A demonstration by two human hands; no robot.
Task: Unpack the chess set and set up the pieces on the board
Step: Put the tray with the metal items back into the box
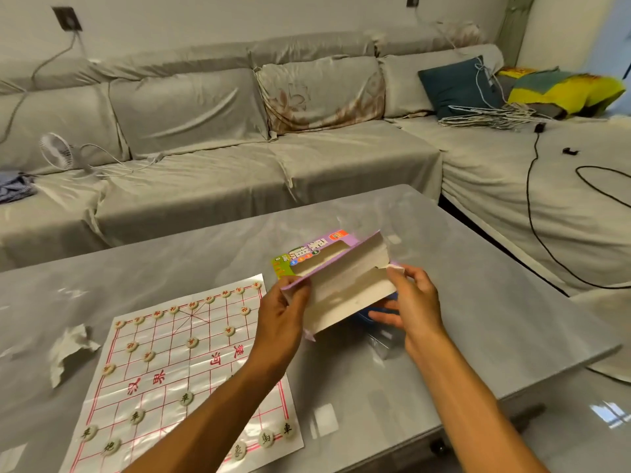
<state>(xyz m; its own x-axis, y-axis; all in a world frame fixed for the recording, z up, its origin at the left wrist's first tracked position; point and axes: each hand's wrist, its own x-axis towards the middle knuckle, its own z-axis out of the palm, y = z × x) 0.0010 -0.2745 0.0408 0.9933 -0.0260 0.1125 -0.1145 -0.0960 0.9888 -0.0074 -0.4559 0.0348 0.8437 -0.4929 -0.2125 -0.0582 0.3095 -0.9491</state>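
Forearms hide part of the board's (191,363) near rows, and you cannot make out the blue thing under the box (345,285). Your left hand (283,312) and right hand (409,298) both grip that opened box above the grey table (478,285). Round pieces (186,398) sit on the board. A covered sofa (205,158) stands behind.

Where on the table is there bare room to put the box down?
Bare tabletop lies right of the box, toward the sofa, and beyond the board's far edge. The board is crowded with pieces; crumpled paper lies left of it.
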